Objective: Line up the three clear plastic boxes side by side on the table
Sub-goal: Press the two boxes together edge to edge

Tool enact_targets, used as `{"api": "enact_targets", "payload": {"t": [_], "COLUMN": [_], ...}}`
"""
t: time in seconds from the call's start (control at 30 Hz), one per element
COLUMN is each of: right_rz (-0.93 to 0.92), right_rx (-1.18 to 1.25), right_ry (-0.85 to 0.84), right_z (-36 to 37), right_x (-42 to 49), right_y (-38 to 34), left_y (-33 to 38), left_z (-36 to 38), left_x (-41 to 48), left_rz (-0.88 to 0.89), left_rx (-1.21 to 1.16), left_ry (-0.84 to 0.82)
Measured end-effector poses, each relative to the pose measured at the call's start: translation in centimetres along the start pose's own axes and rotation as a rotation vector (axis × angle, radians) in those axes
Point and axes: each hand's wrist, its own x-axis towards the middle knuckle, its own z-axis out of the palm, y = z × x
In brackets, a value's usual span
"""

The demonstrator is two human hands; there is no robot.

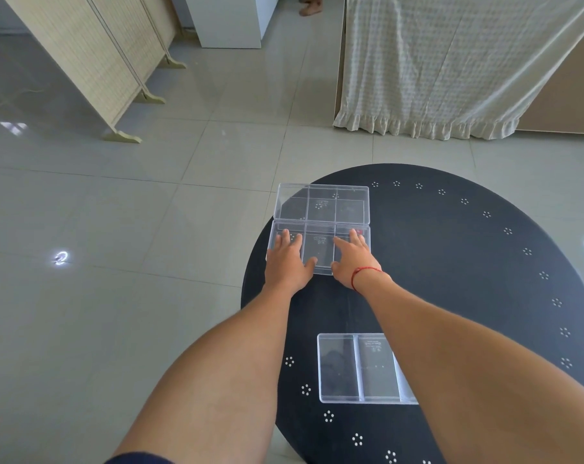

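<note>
Head view, flat hands (both) on box

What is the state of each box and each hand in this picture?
Far box: flat on the table, overhanging its edge, untouched.
Middle box: against the far box, both hands on it.
Near box: apart from the others, partly hidden by the right forearm.
Left hand: flat, fingers spread.
Right hand: flat, fingers spread.

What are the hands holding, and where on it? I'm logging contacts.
Both the left hand and right hand rest flat on the lid of the middle clear plastic box; neither grips or lifts it.
</note>
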Motion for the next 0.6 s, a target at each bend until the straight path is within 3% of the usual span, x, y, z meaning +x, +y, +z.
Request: {"api": "enact_targets", "payload": {"t": [0.6], "right_rz": [0.005], "right_rx": [0.010], "right_ry": [0.007], "right_z": [-0.40], "right_x": [-0.36], "right_y": [-0.35], "left_y": [0.04], "left_z": [-0.17], "left_x": [0.10], "left_rz": [-0.011], "left_rx": [0.017], "left_ry": [0.018]}}
